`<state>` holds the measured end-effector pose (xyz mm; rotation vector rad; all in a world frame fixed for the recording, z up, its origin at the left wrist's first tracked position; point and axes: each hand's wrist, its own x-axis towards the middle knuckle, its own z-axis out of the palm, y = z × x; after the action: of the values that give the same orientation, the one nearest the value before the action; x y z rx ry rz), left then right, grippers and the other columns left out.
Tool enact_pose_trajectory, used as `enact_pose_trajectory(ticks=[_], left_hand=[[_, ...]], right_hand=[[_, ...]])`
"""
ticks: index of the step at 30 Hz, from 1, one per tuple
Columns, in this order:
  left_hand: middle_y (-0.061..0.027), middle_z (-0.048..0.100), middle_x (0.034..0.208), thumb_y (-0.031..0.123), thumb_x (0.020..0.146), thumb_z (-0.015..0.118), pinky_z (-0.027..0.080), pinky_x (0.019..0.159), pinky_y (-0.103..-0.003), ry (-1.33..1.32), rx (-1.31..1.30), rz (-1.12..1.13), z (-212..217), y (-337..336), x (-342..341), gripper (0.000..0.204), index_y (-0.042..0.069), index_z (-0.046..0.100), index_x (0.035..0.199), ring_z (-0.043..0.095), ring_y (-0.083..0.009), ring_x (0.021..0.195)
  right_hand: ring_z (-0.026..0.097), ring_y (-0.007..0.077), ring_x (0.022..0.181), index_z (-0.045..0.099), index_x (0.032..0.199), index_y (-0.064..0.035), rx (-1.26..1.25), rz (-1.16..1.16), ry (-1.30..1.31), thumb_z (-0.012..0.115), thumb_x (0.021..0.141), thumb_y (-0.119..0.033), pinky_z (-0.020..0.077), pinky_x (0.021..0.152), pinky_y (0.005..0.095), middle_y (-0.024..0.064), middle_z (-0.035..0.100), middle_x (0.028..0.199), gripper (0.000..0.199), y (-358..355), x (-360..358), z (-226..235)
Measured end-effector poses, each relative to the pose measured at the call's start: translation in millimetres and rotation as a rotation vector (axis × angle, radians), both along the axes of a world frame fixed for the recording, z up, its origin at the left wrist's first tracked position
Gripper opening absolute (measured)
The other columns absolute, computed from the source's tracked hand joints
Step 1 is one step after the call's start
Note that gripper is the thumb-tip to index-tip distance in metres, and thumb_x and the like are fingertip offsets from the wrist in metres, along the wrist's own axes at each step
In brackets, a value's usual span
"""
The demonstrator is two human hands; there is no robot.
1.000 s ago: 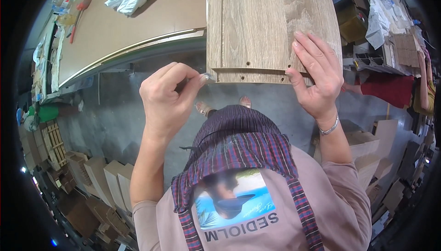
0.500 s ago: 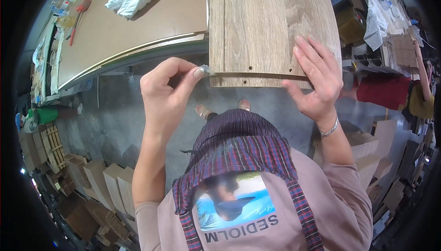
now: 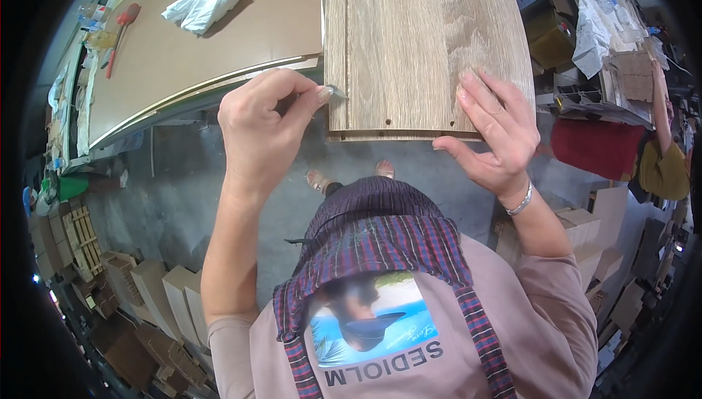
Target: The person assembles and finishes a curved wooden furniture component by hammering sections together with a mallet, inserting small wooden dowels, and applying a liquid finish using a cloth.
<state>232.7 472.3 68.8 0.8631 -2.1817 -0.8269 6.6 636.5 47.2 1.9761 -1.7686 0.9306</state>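
Note:
A wood-grain panel [image 3: 409, 48] with small dark holes lies in front of me, a groove running along its left side. Another board shows as a thin strip under its near edge. My left hand [image 3: 265, 125] is closed in a pinch at the panel's left edge. Between its thumb and forefinger is a small, thin greyish piece [image 3: 337, 92], whose tip reaches the panel's edge; its kind is too small to make out. Flat on the panel's near right corner rests my right hand [image 3: 501, 128], fingers stretched and thumb out over the near edge.
To the left, a brown tabletop [image 3: 248, 41] carries a crumpled white cloth [image 3: 203, 8] and a red-headed tool [image 3: 121, 37]. Cardboard boxes and boards [image 3: 157, 289] stand on the floor at lower left. At far right, another person's arm [image 3: 662, 107] is beside a red cloth [image 3: 596, 147].
My left hand has moved up along the panel's left edge with the small piece, away from the near corner. Less of the lower board shows. My right hand stays flat on the panel.

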Motion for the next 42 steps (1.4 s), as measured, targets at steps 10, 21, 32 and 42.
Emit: enact_pose_trajectory(ticks=[10, 21, 32, 42], left_hand=[[-0.0072, 0.061, 0.068, 0.002, 0.069, 0.074, 0.043, 0.052, -0.030, -0.029, -0.119, -0.059, 6, -3, 2, 0.012, 0.002, 0.065, 0.076, 0.056, -0.0195, 0.058], [-0.0041, 0.051, 0.063, -0.001, 0.057, 0.067, 0.041, 0.050, -0.031, -0.126, -0.522, -0.260, 18, -8, 8, 0.016, 0.005, 0.062, 0.071, 0.051, -0.0214, 0.061], [-0.0052, 0.050, 0.062, -0.002, 0.053, 0.068, 0.041, 0.048, -0.033, -0.119, -0.492, -0.291, 19, -7, 13, 0.019, 0.005, 0.062, 0.069, 0.050, -0.0224, 0.059], [-0.0049, 0.051, 0.062, 0.000, 0.056, 0.069, 0.041, 0.050, -0.033, -0.079, -0.485, -0.324, 16, -23, 6, 0.016, 0.005, 0.063, 0.070, 0.050, -0.0226, 0.059]], right_hand=[[0.065, 0.0331, 0.098, 0.070, 0.098, -0.0031, -0.016, 0.004, 0.003, 0.080, 0.067, -0.043, 0.0499, 0.078, 0.0411, 0.0100, 0.070, 0.108, 0.051, -1, -2, -2], [0.065, 0.0326, 0.099, 0.070, 0.098, -0.0030, 0.004, -0.008, 0.015, 0.079, 0.069, -0.043, 0.0500, 0.079, 0.0412, 0.0100, 0.069, 0.110, 0.050, 0, -1, 0], [0.065, 0.0335, 0.098, 0.069, 0.098, -0.0022, -0.003, -0.004, 0.012, 0.079, 0.070, -0.043, 0.0501, 0.078, 0.0410, 0.0107, 0.069, 0.109, 0.050, -1, 0, -1], [0.066, 0.0332, 0.098, 0.070, 0.096, -0.0014, -0.012, -0.002, 0.019, 0.079, 0.069, -0.041, 0.0503, 0.078, 0.0414, 0.0114, 0.070, 0.108, 0.048, -3, 1, 0]])
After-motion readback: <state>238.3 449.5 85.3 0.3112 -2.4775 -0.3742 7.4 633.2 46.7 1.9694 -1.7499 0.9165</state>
